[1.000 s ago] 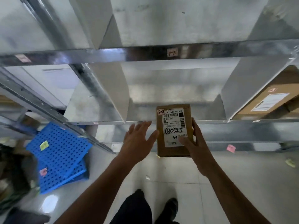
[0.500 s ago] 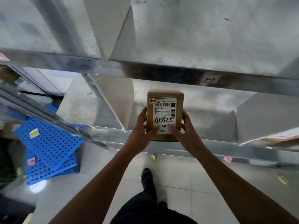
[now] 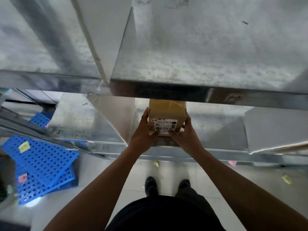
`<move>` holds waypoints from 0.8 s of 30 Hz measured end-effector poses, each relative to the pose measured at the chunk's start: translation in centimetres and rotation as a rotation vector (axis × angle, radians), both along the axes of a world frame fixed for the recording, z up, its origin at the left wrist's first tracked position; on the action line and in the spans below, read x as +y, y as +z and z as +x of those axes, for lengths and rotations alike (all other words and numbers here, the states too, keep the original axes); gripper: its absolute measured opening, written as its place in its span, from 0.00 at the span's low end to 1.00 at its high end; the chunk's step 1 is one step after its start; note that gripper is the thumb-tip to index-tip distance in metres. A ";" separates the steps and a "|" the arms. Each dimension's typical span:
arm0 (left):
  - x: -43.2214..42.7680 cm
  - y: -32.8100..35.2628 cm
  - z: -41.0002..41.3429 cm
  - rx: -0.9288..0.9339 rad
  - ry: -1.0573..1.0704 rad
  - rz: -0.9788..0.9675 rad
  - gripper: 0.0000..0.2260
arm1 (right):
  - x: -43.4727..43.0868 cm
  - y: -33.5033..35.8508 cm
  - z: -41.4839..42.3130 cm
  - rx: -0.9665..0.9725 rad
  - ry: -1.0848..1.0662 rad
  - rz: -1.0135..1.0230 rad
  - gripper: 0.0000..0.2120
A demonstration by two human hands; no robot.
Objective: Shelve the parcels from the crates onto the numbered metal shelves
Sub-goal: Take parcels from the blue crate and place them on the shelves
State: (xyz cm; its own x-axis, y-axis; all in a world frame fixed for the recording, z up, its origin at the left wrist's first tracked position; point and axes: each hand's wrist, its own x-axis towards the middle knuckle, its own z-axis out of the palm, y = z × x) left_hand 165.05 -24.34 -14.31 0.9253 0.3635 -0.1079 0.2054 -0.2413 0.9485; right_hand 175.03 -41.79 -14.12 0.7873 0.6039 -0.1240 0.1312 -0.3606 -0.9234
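Gripping brown parcel in left hand and right hand, at galvanised shelf; blue crates on tiled floor

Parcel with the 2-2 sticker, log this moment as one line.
step: shelving parcel | hands: left hand and right hand grip its sides | place: shelf bay below 1-2 tag | released: no

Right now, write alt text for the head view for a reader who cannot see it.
A small cardboard parcel marked 2-2 is held between the left hand and right hand at the front of a bay in the metal shelf. Blue perforated plastic panels lie on the floor to the left, and the person's shoes show below.
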 end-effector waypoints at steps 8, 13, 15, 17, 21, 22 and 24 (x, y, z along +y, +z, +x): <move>-0.9 4.3 -2.0 -0.113 0.123 -0.042 0.40 | -1.4 3.3 0.0 -0.033 0.044 0.129 0.47; -0.7 6.8 0.0 -0.113 0.162 0.280 0.34 | -1.0 5.0 0.3 -0.032 0.058 0.155 0.34; -0.4 7.0 1.0 -0.066 0.126 0.327 0.31 | -0.7 5.3 0.6 -0.051 0.038 0.149 0.31; -0.3 6.8 1.6 -0.012 0.122 0.380 0.30 | -0.6 5.3 0.9 -0.040 0.029 0.134 0.32; -0.5 6.7 1.9 0.015 0.100 0.395 0.30 | -0.5 5.4 1.3 0.001 0.037 0.120 0.33; -0.5 6.8 2.0 0.023 0.101 0.404 0.29 | -0.5 5.5 1.4 0.020 0.039 0.123 0.33; -0.6 7.1 2.0 0.050 0.117 0.433 0.29 | -0.6 5.8 1.5 0.049 0.049 0.128 0.35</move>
State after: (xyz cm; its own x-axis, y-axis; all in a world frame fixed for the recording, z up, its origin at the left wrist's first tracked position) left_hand 167.07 -24.96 -7.23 0.8728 0.4869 0.0338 0.2977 -0.5860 0.7536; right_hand 176.54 -42.36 -8.27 0.7517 0.6545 -0.0811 0.0993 -0.2339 -0.9672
